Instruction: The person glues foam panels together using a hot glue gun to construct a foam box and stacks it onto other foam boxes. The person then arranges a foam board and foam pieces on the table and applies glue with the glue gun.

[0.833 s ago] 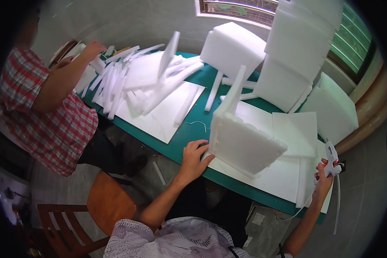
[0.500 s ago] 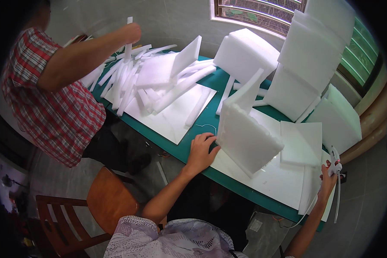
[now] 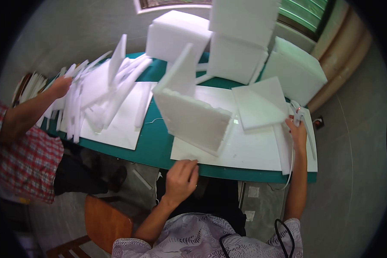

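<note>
The right hand [image 3: 298,132] has its fingers closed around a white tool [image 3: 297,112] over the right end of the green table [image 3: 157,146]. A white cord [image 3: 292,165] hangs down by that arm. A flat foam sheet [image 3: 259,103] lies skewed just left of the tool. Its near right corner is right by the fingers, but I cannot tell if they pinch it.

The left hand [image 3: 181,180] is at the near edge of the table, with its fingers bent and close together. I cannot tell how wide the gap to the thumb is.

In front of it, a foam corner [image 3: 195,118], two sheets joined in an L, stands on a white board [image 3: 249,150]. A foam strip [image 3: 281,148] lies at the board's right side, below the sheet.

At the back are a tall foam stack [image 3: 243,47] and a foam block [image 3: 294,73]. On the left, another person's hand [image 3: 61,87] is at a messy pile of foam sticks [image 3: 76,109]. A brown chair [image 3: 107,221] is on the floor.
</note>
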{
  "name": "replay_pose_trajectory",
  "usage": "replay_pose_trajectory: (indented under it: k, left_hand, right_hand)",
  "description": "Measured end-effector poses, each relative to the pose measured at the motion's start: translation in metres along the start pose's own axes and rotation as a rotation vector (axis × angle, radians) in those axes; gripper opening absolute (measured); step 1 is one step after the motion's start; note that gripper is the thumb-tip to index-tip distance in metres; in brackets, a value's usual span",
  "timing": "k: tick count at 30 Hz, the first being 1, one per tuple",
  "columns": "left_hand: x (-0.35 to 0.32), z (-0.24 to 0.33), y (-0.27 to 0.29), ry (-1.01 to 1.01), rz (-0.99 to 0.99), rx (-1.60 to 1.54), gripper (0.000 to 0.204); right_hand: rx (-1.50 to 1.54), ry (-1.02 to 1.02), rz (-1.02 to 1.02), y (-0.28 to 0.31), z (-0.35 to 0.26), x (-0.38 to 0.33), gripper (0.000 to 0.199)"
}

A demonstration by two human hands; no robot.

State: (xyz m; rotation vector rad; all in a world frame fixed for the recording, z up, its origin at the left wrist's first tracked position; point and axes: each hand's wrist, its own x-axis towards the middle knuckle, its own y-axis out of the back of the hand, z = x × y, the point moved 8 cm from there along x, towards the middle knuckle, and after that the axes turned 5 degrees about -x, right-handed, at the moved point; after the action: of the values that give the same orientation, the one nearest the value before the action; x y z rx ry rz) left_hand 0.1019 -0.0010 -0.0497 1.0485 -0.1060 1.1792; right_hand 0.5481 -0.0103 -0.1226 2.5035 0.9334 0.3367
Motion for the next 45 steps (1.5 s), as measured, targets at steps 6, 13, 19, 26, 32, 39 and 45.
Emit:
replay_pose_trajectory:
  k: [6,13,19,26,32,39,45]
  left_hand:
    - [0.013,0.052,-0.077,-0.185,-0.294,0.030,0.031]
    - [0.020,0.043,-0.125,-0.071,-0.489,0.337,0.039]
    - [0.015,0.042,-0.131,-0.043,-0.461,0.359,0.049]
    - [0.017,0.040,-0.139,-0.007,-0.417,0.405,0.052]
    - [0.011,0.030,-0.134,0.005,-0.384,0.464,0.051]
    - [-0.006,0.032,-0.115,-0.120,-0.322,0.672,0.047]
    - [-0.020,0.031,-0.081,-0.193,-0.343,0.725,0.050]
  right_hand:
    - [-0.034,-0.038,0.050,0.013,0.013,0.004,0.053]
    - [0.141,-0.016,-0.022,0.004,0.021,0.002,0.035]
    - [0.102,-0.089,-0.087,0.005,0.032,0.003,0.028]
    - [0.258,-0.078,-0.112,0.013,0.024,-0.009,0.022]
    - [0.308,-0.054,-0.117,0.019,0.031,-0.013,0.021]
    - [0.385,-0.063,-0.124,0.029,0.046,-0.020,0.020]
    - [0.422,-0.115,-0.061,0.034,0.051,-0.027,0.022]
